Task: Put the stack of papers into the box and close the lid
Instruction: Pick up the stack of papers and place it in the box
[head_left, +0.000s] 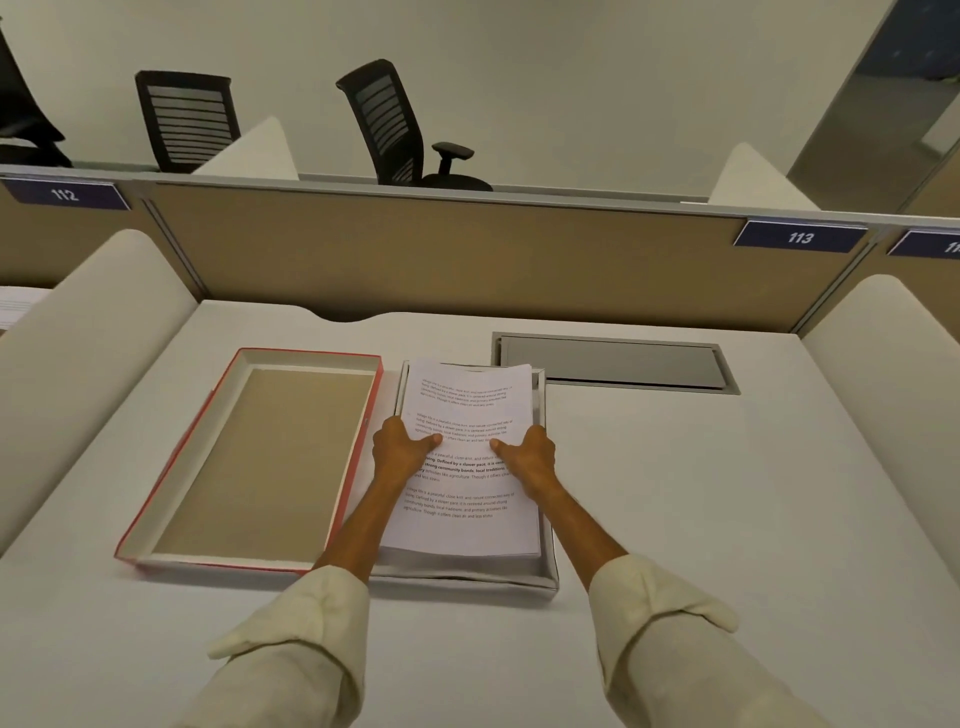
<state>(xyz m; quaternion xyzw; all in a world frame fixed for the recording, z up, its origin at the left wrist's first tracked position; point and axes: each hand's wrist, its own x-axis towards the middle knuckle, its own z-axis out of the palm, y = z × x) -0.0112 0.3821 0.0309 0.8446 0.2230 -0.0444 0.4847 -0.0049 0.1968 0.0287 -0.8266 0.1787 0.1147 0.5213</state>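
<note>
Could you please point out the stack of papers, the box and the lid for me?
stack of papers (467, 405): head view, upper printed page.
box (548, 569): head view, near right wall.
lid (260, 462): head view, brown inner face.

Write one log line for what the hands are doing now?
hands: left, right grip paper stack | stack: over box | lid: off, left of box

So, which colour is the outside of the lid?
Red outside on the lid, white walls and tan inside; head view shows it.

Tan partition (441, 249) w/ black chairs (395, 124) behind.
</note>
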